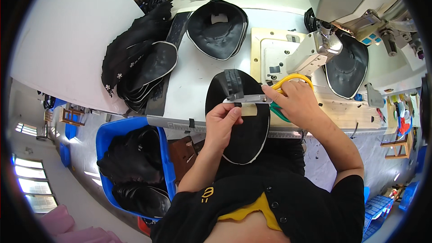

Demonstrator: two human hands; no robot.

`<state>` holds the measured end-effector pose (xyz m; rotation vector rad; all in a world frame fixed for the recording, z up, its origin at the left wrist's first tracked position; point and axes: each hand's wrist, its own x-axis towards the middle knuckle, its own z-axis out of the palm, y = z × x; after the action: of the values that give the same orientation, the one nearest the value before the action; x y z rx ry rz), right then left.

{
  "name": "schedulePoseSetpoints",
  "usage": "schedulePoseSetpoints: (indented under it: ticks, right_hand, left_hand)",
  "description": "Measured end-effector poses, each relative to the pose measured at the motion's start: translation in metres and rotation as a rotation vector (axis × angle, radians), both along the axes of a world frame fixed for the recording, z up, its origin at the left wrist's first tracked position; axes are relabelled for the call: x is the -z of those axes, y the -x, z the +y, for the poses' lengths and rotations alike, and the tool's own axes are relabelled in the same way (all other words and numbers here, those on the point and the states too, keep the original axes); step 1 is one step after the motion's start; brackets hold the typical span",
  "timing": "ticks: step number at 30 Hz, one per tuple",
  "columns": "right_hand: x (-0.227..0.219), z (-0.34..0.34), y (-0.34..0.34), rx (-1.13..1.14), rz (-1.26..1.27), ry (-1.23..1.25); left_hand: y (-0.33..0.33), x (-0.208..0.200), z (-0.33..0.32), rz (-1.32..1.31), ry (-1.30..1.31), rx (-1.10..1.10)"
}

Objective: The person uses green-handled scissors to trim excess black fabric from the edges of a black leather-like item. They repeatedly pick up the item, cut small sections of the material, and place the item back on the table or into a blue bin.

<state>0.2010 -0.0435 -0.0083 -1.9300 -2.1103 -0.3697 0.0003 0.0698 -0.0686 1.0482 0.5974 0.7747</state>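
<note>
A pair of scissors with one yellow and one green handle loop is in my right hand, fingers closed around the handles. Its blades lie across a dark, shiny strip. My left hand is closed in a pinch at the strip's lower end, beside the blade tips. Under both hands is an oval black panel with a pale rim and a small light patch. This panel overhangs the table's front edge toward my lap.
A sewing machine stands right of the panel, with another black panel behind it. One curved black piece lies farther back. Stacked black pieces are at left. A blue bin holds more below the table edge.
</note>
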Motion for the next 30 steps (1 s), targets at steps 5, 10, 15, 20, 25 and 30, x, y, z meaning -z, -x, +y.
schedulePoseSetpoints:
  ticks: [5,10,15,20,25,30]
  right_hand:
    - [0.009,0.003,0.003,-0.007,-0.014,0.006]
    - [0.012,0.007,0.01,-0.013,0.021,-0.013]
    - [0.019,0.008,0.007,0.015,0.048,-0.012]
    - [0.032,0.011,-0.001,0.02,0.078,-0.1]
    - [0.035,0.013,0.001,0.035,0.148,-0.145]
    - [0.039,0.009,0.001,0.067,0.181,-0.16]
  left_hand:
    - [0.0,-0.021,0.011,0.321,-0.933,-0.364]
    - [0.001,-0.021,0.036,0.313,-1.039,-0.258]
    - [0.023,-0.01,0.047,0.049,-0.551,-0.502]
    - [0.064,-0.001,0.058,0.525,-1.199,-0.754]
    - [0.094,0.021,0.049,0.839,-1.26,-0.346]
    - [0.094,-0.027,0.048,0.958,-1.245,0.012]
